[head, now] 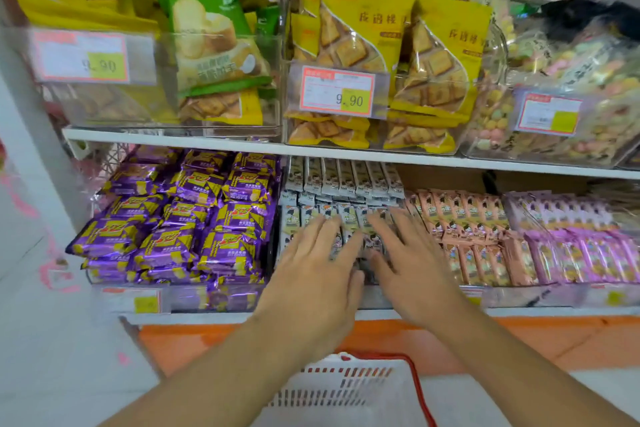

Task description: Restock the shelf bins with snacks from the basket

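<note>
Both my hands lie flat on the grey-white snack bars [346, 184] in the middle bin of the lower shelf. My left hand [311, 274] has its fingers spread and straight on the front rows of bars. Beside it my right hand [412, 263] presses the same bars, fingers also straight. Neither hand grips a packet. The white basket [346, 388] with a red rim stands below my arms, in front of the shelf; its contents are hidden.
Purple foil snack packs [180, 218] fill the bin to the left, pink bars [464, 229] and lilac bars [581, 239] the bins to the right. The upper shelf holds clear bins of yellow cracker bags [367, 28], a green bag [207, 17] and price tags [337, 90].
</note>
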Demonstrator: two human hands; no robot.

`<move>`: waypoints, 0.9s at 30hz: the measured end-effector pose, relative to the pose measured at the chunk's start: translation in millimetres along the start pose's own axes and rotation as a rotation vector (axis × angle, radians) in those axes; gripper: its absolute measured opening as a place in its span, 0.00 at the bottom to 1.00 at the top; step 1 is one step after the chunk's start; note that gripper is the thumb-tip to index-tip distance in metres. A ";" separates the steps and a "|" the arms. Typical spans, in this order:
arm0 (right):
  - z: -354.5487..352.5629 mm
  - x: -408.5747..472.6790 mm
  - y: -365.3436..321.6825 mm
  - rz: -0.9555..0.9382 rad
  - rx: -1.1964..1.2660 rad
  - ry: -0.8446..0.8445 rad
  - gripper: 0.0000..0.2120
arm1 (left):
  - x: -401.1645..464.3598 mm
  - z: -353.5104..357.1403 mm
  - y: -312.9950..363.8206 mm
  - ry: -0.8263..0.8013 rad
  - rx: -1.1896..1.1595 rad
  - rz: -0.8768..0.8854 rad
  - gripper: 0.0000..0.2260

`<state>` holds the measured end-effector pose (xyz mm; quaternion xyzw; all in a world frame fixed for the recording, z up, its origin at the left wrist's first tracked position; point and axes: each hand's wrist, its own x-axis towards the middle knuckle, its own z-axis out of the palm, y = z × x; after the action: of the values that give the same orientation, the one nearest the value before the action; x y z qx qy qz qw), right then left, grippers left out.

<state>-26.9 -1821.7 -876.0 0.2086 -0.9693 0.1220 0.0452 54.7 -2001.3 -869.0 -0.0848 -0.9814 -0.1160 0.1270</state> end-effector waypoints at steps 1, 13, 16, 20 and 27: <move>4.1 1.2 0.8 -0.006 -0.029 -0.024 0.34 | 11.4 7.4 4.4 -0.057 0.023 -0.055 0.27; -10.9 20.4 2.4 -0.077 0.065 0.141 0.26 | 41.1 9.4 3.6 0.031 0.051 -0.108 0.25; -18.9 63.9 6.0 -0.029 0.104 0.128 0.26 | 81.5 0.5 -3.5 0.036 0.078 -0.128 0.23; -18.3 108.3 12.1 0.029 0.028 -0.048 0.27 | 132.1 -1.0 -21.9 -0.097 0.126 -0.222 0.23; -3.7 117.3 4.8 -0.042 -0.048 -0.085 0.27 | 134.7 17.2 -42.8 -0.197 0.127 -0.321 0.28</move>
<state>-135.3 -1862.6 -857.2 0.2328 -0.9684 0.0888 0.0116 -86.0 -2019.6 -857.8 0.0699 -0.9954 -0.0638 0.0155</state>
